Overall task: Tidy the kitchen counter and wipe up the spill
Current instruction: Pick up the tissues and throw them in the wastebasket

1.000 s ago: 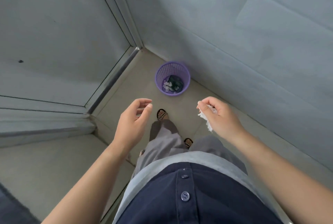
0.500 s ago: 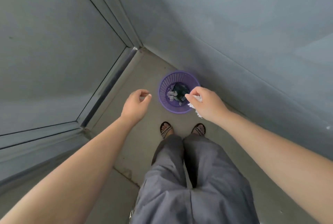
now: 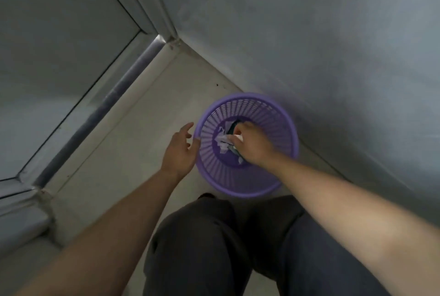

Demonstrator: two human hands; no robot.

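A purple slatted waste basket (image 3: 281, 129) stands on the floor in a corner, against the grey wall. White crumpled paper (image 3: 221, 140) and a dark item lie at its bottom. My right hand (image 3: 252, 145) reaches over the basket's mouth, fingers closed on a white crumpled tissue (image 3: 238, 138) that peeks out at the fingertips. My left hand (image 3: 181, 152) hovers just outside the basket's left rim, fingers apart and holding nothing. The view is blurred by motion.
A grey wall (image 3: 333, 45) runs along the right. A glass door with a metal frame and floor track (image 3: 114, 95) closes the left side. Pale floor tiles (image 3: 133, 152) lie between them. My dark trouser legs (image 3: 238, 248) fill the bottom.
I have bent down closer to the basket. My right hand moved forward with the tissue from the near rim to over the basket's middle. My left hand followed to the left rim.
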